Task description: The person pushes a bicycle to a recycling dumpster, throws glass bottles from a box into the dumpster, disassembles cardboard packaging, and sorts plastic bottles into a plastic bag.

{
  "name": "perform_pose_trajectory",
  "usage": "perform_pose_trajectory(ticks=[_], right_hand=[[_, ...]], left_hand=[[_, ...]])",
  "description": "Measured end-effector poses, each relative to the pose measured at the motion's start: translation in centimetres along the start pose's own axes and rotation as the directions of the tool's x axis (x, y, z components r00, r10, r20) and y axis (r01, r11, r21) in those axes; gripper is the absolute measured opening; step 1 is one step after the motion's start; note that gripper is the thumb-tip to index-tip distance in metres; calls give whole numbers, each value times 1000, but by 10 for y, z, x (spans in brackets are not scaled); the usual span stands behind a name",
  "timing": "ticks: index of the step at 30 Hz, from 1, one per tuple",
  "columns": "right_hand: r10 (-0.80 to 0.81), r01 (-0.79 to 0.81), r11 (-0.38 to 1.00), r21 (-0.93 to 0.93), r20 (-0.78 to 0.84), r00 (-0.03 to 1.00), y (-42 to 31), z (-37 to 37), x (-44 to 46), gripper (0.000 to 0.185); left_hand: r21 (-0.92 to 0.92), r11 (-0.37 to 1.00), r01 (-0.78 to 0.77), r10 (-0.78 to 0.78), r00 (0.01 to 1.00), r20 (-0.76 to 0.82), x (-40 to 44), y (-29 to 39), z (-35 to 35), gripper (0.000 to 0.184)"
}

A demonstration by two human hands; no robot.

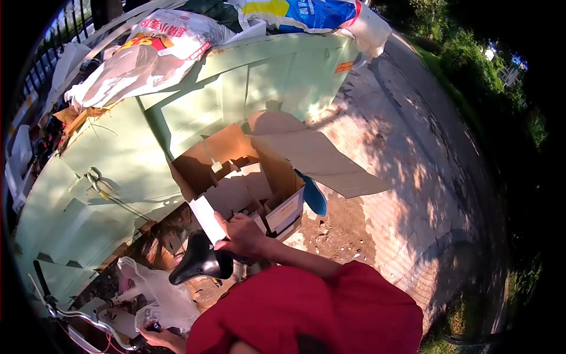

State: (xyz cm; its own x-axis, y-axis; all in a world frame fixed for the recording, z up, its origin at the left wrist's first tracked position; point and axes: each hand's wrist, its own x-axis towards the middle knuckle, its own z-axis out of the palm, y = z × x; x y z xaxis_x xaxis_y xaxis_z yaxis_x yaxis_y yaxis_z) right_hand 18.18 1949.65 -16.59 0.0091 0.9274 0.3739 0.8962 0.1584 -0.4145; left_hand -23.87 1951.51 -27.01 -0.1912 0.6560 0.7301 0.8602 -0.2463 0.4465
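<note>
My right hand (243, 235) is closed on the edge of a white cardboard piece (207, 217) at the near side of an open cardboard box (282, 180). Smaller pale cartons (227, 197) lie inside that box. Directly below this hand is a black bicycle saddle (203, 262). Down at the lower left, my left hand (162, 338) is partly cut off by my red sleeve. Its fingers are curled by a small dark object (153, 326), too small to name, beside a clear plastic bag (168, 295) and the bicycle's silver handlebar (88, 318).
A large pale green dumpster (277, 82) stands in front, heaped with a printed white sack (177, 29), a blue and yellow sack (312, 15) and other rubbish. A flat cardboard flap (330, 159) sticks out rightward. A blue oval object (312, 194) is behind the box. Paved ground (407, 206) stretches right.
</note>
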Motion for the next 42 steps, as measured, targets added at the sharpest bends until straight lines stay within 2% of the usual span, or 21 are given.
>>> perform_pose_trajectory(ticks=[1,2,3,6,7,9,11,13,15,16,19,20,23,24,25,27,29,33,35,39,42], right_hand=[[-18,19,999,35,-34,999,-2,2,0,79],[-9,11,999,49,-35,999,-3,1,0,79],[-4,6,997,75,-30,1000,-3,2,1,79],[-38,40,997,60,-27,999,-2,-5,1,77],[-21,21,998,59,6,1000,-5,-7,-3,76],[89,-88,996,-19,109,990,-14,-17,-12,68],[273,-275,960,50,55,961,-17,-9,-23,59],[485,-465,874,-139,269,832,-21,-13,-17,51],[495,-478,868,-137,317,809,-22,-15,-19,51],[449,-451,887,-99,413,792,-19,-14,-20,48],[467,-591,803,69,543,698,-21,-12,-23,41],[498,-700,676,233,555,666,-14,-1,-28,35],[499,-760,291,582,585,639,-16,6,-37,31],[470,-702,304,644,540,699,-13,11,-42,28],[469,-702,289,651,543,696,-13,13,-44,30],[517,-700,331,633,499,695,-17,12,-44,29],[486,-680,368,634,492,722,-18,11,-43,33],[468,-645,442,624,453,759,-26,9,-47,29],[431,-599,475,644,423,797,-28,9,-56,26],[397,-511,696,504,323,859,-31,13,-74,22],[406,-446,817,365,184,895,-53,7,-71,19]], left_hand=[[45,996,76,-75,997,-16,-7,8,-2,22],[-291,844,450,-451,890,69,-7,9,3,16],[-577,463,673,-755,641,142,-7,11,6,21],[-750,0,661,-860,383,338,32,52,12,21],[-765,38,643,-842,433,321,30,46,16,22],[-720,69,691,-852,416,318,31,45,12,23],[-661,124,740,-795,473,379,30,48,7,24],[-627,99,773,-892,348,288,32,60,11,32],[-595,107,797,-877,357,321,33,69,5,36],[-573,91,814,-861,353,365,32,68,3,38],[-567,50,822,-859,324,395,36,74,2,39],[-560,38,828,-860,312,403,37,74,0,38],[-571,6,821,-846,309,435,34,70,-1,35],[-566,-22,824,-811,316,492,31,67,-2,33],[-536,-129,834,-790,240,564,34,76,-5,33],[-486,-215,847,-712,205,672,24,79,-2,33],[-351,-222,910,-617,147,773,16,88,-4,32],[-65,-73,995,-314,39,949,-5,101,1,25],[-59,46,997,-214,68,974,-1,118,4,26],[-46,255,966,-47,60,997,21,164,28,28],[-199,398,896,27,205,978,31,209,64,44]])
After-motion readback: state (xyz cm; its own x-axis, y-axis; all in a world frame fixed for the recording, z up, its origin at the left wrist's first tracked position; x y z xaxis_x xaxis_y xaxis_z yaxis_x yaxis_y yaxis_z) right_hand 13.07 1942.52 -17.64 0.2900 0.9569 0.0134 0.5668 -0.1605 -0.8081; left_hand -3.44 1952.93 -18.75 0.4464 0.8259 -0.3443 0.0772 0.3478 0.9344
